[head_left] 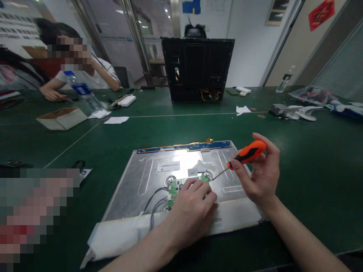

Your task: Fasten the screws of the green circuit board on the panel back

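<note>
A flat metal-backed display panel (150,189) lies in front of me on the green table. Near its middle sits a small green circuit board (171,192) with grey cables at its left end. My left hand (195,204) rests over the board, fingers curled down onto it; most of the board and the fingertips are hidden. An orange and black screwdriver (251,151) is pinched in my right hand (259,177), its shaft slanting down left. The screwdriver's tip is beside the board's right end, close to my left fingers. Along the panel's far edge runs a blue circuit strip (184,147).
A black monitor housing (198,68) stands upright at the far side. Toward the left are an open box (62,119), a tilted water bottle (83,92) and a seated person (93,75). Grey and white parts (295,111) and another bottle (286,80) are on the right.
</note>
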A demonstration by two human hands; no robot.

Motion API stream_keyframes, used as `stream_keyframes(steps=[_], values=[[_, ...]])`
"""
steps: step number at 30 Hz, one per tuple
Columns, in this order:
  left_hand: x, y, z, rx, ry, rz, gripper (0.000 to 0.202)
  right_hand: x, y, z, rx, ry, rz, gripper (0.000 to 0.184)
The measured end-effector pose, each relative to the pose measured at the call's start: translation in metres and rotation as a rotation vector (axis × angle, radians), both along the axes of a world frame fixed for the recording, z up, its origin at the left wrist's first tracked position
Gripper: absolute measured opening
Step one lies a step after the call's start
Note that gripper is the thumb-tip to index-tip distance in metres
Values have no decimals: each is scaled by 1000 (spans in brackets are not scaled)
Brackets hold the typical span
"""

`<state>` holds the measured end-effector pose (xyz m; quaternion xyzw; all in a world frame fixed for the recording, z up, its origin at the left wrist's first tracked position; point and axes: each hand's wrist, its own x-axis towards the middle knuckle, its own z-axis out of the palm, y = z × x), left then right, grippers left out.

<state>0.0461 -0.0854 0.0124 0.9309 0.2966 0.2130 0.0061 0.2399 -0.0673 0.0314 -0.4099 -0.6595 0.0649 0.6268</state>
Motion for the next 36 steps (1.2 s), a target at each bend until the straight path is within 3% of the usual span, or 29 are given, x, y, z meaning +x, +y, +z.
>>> stream_keyframes(steps=[6,10,16,24,36], values=[[1,-20,-2,50,47,-151,24,-2,3,-4,-133,-44,87,59],[4,-25,-6,88,162,-98,14,-5,2,-6,-167,-73,122,58],[1,-24,-8,131,181,-21,21,-6,2,-6,-181,-78,136,57],[5,-25,-9,54,252,14,4,-8,3,-5,-201,-76,189,56],[5,-27,-11,24,270,18,7,-10,2,-6,-191,-101,178,54]])
